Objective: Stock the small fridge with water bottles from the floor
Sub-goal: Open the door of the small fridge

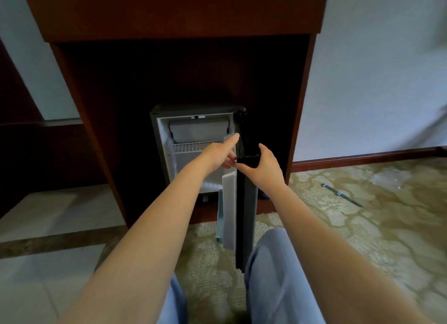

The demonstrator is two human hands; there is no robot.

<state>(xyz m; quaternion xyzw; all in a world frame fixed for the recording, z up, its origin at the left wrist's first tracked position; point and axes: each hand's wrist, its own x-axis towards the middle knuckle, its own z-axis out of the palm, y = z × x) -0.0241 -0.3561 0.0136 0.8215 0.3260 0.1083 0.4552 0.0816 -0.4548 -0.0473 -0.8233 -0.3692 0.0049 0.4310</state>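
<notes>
Dark polished wooden cabinet across the wall, small fridge tucked in its recess, with pale smooth lining and a white wire shelf, nothing stocked. Black fridge door swung out edge-on, long axis upright. Right hand clamped on its top corner; left hand holding nothing, forefinger straight toward the inner panel. No water bottles plainly in sight – perhaps the glossy patch on the carpet, nearer the right arm.

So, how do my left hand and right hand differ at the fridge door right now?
The right hand clamps the top edge of the open fridge door, thumb opposing fingers; the left hand reaches along its inner side, one finger straight, grip unclear. Both are near the door's top.
</notes>
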